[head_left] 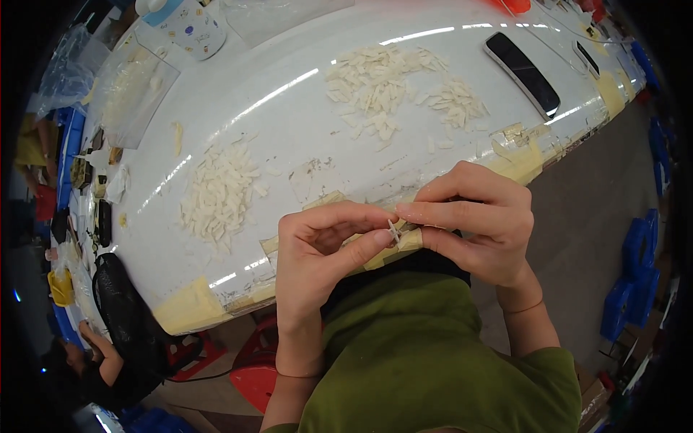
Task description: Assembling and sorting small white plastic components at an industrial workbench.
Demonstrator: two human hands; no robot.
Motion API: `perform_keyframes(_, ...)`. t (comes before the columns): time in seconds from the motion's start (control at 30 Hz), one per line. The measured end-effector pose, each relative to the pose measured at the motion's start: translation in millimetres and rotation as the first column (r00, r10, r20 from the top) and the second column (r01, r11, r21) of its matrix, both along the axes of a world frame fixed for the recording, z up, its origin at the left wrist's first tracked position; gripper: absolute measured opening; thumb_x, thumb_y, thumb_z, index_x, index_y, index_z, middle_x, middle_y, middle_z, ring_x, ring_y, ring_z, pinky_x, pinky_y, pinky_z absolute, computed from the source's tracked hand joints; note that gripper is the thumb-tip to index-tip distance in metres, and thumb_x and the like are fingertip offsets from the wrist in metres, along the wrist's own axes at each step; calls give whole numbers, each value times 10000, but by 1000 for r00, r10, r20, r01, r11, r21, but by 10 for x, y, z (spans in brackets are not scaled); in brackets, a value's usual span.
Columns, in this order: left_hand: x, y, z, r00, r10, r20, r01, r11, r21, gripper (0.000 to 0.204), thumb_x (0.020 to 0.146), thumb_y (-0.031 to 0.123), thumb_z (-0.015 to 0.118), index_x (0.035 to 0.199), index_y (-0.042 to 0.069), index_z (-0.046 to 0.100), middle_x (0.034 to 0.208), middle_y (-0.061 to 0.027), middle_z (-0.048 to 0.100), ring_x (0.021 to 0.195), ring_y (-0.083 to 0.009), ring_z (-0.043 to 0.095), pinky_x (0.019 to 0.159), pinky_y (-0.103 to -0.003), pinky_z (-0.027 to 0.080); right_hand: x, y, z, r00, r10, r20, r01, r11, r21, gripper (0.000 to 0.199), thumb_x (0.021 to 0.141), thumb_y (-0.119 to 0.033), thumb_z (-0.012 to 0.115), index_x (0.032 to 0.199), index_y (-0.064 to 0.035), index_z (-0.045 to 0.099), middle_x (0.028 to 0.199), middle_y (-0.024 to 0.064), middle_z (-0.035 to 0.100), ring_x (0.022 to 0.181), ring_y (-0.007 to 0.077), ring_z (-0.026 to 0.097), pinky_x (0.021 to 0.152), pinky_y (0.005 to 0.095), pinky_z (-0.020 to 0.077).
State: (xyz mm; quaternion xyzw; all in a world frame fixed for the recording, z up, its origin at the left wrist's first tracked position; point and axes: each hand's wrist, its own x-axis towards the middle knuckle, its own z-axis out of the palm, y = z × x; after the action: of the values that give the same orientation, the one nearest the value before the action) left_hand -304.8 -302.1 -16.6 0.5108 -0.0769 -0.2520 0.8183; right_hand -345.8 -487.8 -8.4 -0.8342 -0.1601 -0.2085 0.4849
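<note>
At the table's near edge, my left hand (310,249) pinches a small pale piece (393,232) between thumb and forefinger. The piece is thin and light, with a crosswise part; its exact kind is too small to tell. My right hand (487,216) is closed right beside it, fingertips nearly meeting the left ones. Whatever the right fingers grip is hidden. On the white table (289,94) lies a pile of small flat white strips (220,191) to the left. A larger pile of the same strips (379,79) lies farther back, with a smaller pile (458,102) alongside.
A black-screened phone (523,76) lies at the back right. A patterned cup (189,29) and a clear plastic bag (133,90) stand at the back left. Yellow tape (191,307) covers the table's edge. A red stool (256,372) and another person (105,361) are at lower left.
</note>
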Motion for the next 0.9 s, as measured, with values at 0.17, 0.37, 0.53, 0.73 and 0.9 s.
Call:
perform_keyframes(0.17,20,63,-26,999,-34,-29,34,999,-4,191,752,-119,686,930,-52,695,851,-105,695,772,-129,641,739,-201,511,1,22,16,1000,-12,14,12,1000,-20,288,608,12,726,888,-49,760,797,37,666,616,111,475,539,212,386)
perform_keyframes(0.37,56,50,-72,997,-74,-38,72,997,-41,160,743,-122,690,883,-45,693,841,-109,689,754,-137,629,729,-207,507,-5,27,15,997,-34,65,39,997,-73,272,610,-8,735,877,-51,760,794,38,665,612,115,482,542,217,393)
perform_keyframes(0.53,102,25,-164,984,-154,-94,136,975,-176,135,736,-121,692,841,-37,686,848,-112,680,738,-142,614,710,-208,499,-15,45,20,996,-41,83,48,996,-79,267,605,-19,739,869,-54,760,787,37,665,610,120,485,543,220,398)
perform_keyframes(0.73,105,25,-247,958,-233,-167,183,945,-271,119,736,-114,690,818,-28,680,867,-116,671,735,-147,605,695,-207,489,-32,61,36,995,-43,88,51,994,-92,255,600,-21,736,852,-56,759,768,36,665,602,125,485,539,223,402)
perform_keyframes(0.9,106,20,-227,946,-254,-201,189,937,-294,115,736,-108,690,816,-25,680,868,-117,671,735,-149,604,689,-201,483,-50,84,56,993,-63,100,73,993,-94,241,599,-19,731,836,-56,756,754,37,666,596,126,484,535,224,404)
